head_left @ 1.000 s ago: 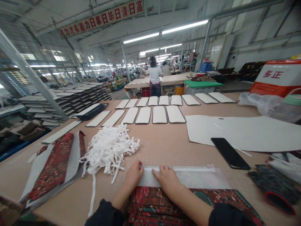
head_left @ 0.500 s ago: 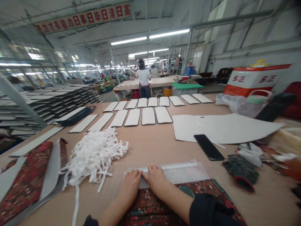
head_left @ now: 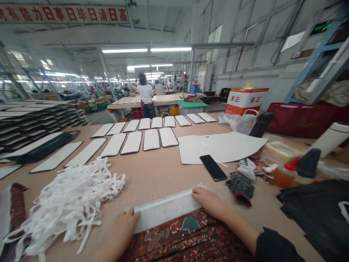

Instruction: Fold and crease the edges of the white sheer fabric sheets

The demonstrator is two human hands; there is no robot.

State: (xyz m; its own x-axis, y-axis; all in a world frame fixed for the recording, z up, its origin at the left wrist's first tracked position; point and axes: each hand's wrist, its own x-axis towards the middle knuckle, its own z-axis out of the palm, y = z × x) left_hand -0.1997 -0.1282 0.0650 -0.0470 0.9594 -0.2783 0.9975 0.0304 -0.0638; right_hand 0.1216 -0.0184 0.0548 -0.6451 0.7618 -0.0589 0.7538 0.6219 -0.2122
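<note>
The left hand (head_left: 122,228) and right hand (head_left: 208,202) rest open on a translucent white sheet (head_left: 166,210) over patterned fabric (head_left: 185,240); toward the counter's (head_left: 160,178) right side, a red-nozzled bottle (head_left: 282,177) holds amber liquid.

Two hands, the left hand (head_left: 122,233) and the right hand (head_left: 208,203), rest at the near edge of the desk (head_left: 160,174). Nine white padded strips (head_left: 156,123) form the far row and six white padded strips (head_left: 151,139) the near row. One black phone (head_left: 213,167) lies beside one white sheet (head_left: 218,147). Two people (head_left: 145,94) stand beyond.
</note>
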